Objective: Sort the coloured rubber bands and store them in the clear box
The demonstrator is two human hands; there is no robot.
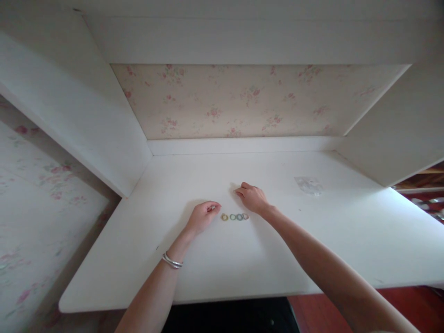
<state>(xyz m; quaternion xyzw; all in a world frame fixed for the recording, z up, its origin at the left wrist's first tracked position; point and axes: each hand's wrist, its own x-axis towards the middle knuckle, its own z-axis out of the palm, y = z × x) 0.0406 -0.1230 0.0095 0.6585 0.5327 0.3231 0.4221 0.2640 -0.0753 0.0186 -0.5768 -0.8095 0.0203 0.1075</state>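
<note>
A short row of small coloured rings, like thin hair ties, lies flat on the white desk (270, 259). From left to right they are a yellow ring (225, 219), a green ring (232, 219), a blue-grey ring (239, 219) and a pink ring (246, 218). My left hand (203, 216) is closed with curled fingers, its tips just left of and above the yellow ring. Beyond the row, my right hand (250, 195) is closed too, fingertips pinched near the desktop. What either hand holds, if anything, is too small or hidden to make out.
A crumpled clear plastic bag (308, 186) lies to the right on the desk. White side panels, a left one (86, 106) and a right one (398, 125), enclose the desk, with an overhead shelf (243, 39). Behind is floral wallpaper (222, 101). A dark seat (229, 319) sits below the front edge.
</note>
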